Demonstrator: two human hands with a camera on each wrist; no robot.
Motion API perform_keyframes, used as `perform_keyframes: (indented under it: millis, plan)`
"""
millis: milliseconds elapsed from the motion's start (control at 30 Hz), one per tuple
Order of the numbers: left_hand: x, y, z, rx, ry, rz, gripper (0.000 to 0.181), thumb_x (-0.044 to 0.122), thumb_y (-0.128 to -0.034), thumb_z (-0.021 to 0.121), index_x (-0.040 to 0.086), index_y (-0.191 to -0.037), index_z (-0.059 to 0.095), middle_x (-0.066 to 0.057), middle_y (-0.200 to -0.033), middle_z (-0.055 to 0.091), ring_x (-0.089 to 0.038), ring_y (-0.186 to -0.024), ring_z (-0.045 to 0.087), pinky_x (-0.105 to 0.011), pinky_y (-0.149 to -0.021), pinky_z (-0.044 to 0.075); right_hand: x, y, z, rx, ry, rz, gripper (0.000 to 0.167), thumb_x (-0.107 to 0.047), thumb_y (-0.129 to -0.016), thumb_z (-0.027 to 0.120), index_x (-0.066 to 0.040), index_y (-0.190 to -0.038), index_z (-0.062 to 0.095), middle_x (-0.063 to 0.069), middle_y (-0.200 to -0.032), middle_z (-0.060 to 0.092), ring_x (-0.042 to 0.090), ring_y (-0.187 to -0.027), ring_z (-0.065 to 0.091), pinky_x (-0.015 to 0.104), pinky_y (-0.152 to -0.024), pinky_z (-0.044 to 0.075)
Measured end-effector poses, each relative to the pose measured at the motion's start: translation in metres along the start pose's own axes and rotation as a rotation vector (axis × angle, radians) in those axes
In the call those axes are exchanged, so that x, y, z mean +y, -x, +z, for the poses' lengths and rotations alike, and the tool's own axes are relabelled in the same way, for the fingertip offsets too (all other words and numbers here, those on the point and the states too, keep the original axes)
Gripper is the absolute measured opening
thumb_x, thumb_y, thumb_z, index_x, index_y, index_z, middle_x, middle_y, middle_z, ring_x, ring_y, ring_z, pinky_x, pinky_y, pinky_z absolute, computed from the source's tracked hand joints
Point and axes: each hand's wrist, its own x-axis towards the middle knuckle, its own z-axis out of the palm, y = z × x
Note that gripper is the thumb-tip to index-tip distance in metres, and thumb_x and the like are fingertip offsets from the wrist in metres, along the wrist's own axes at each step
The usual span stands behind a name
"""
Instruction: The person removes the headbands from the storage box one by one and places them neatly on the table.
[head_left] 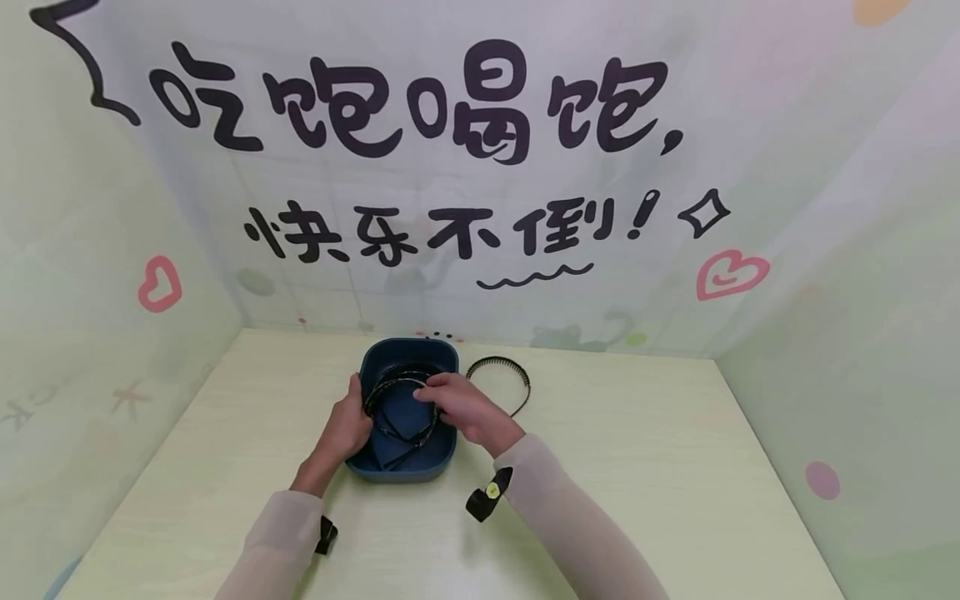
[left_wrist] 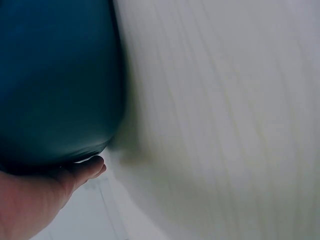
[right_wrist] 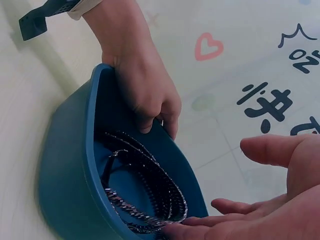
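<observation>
Pale sleeves [head_left: 588, 525] are seen nearest, reaching forward over the tabletop [head_left: 660, 475], with a black mount [head_left: 486, 497] worn at the right wrist and another, partly hidden, at the left. Between the hands, a blue bin [head_left: 401, 477] is stood on the tabletop, near the back wall [head_left: 480, 310]. Its left side is gripped by the left hand [head_left: 348, 423], whose fingers, as shown by the right wrist view, are hooked over the rim. By the right hand [head_left: 467, 408], the other side of the bin is reached over; in its wrist view the thumb is held well apart from the fingers, which are extended, their tips placed at a glittery band among the headbands [right_wrist: 136, 207]. These are nested inside the bin, dark and curved, some edged with small teeth; how many are stacked cannot be told. Outside, just right of the bin, a toothed headband [head_left: 498, 359] is laid on the tabletop, its near end beside the right wrist. Behind, the wall is printed with large black lettering [head_left: 495, 104] and pink hearts [head_left: 161, 284], one toward each side.
</observation>
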Motion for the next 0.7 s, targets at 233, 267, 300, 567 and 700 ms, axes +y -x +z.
perform_keyframes:
  millis: [233,267,300,567,700]
  plan:
    - [0.001,0.001,0.000,0.004,-0.002,0.019,0.076,-0.008,-0.0878,0.042,-0.014,-0.153,0.002,-0.035,-0.097,0.064,-0.046,-0.098,0.063,-0.049,-0.080,0.049,0.004,-0.002,0.000,0.041,-0.046,-0.056,0.057,-0.005,-0.095,0.061,0.007,-0.146,0.041,0.022,-0.149,0.043,0.033,-0.131,0.052,0.043,-0.108,0.041]
    - [0.001,0.001,0.000,0.001,0.001,0.019,0.076,-0.008,-0.0880,0.042,-0.014,-0.153,0.001,-0.038,-0.102,0.062,-0.048,-0.100,0.062,-0.050,-0.081,0.049,0.005,-0.003,0.001,0.044,-0.029,-0.060,0.056,-0.004,-0.094,0.062,0.007,-0.145,0.043,0.021,-0.148,0.045,0.033,-0.128,0.054,0.041,-0.107,0.043]
    - [0.001,0.001,0.000,0.000,0.000,0.018,0.076,-0.008,-0.0882,0.041,-0.014,-0.153,0.001,-0.040,-0.106,0.061,-0.049,-0.102,0.061,-0.050,-0.082,0.049,0.006,-0.003,0.002,0.048,-0.006,-0.066,0.054,-0.004,-0.094,0.063,0.006,-0.144,0.045,0.021,-0.147,0.047,0.032,-0.126,0.056,0.040,-0.105,0.045]
    - [0.001,0.001,0.001,0.007,-0.006,0.007,0.075,-0.007,-0.0896,0.041,-0.013,-0.153,0.001,-0.041,-0.109,0.060,-0.050,-0.107,0.059,-0.053,-0.089,0.048,0.016,-0.005,0.011,0.067,0.290,-0.135,0.048,-0.006,-0.089,0.070,-0.008,-0.136,0.059,0.014,-0.128,0.060,0.024,-0.107,0.061,0.038,-0.086,0.052]
    - [0.002,-0.001,0.001,0.009,-0.011,0.008,0.075,-0.007,-0.0890,0.042,-0.013,-0.153,0.002,-0.037,-0.099,0.063,-0.049,-0.103,0.060,-0.052,-0.087,0.048,0.021,-0.004,0.013,0.102,0.358,-0.200,0.046,-0.006,-0.089,0.070,-0.010,-0.134,0.060,0.010,-0.117,0.062,0.029,-0.093,0.064,0.037,-0.076,0.054]
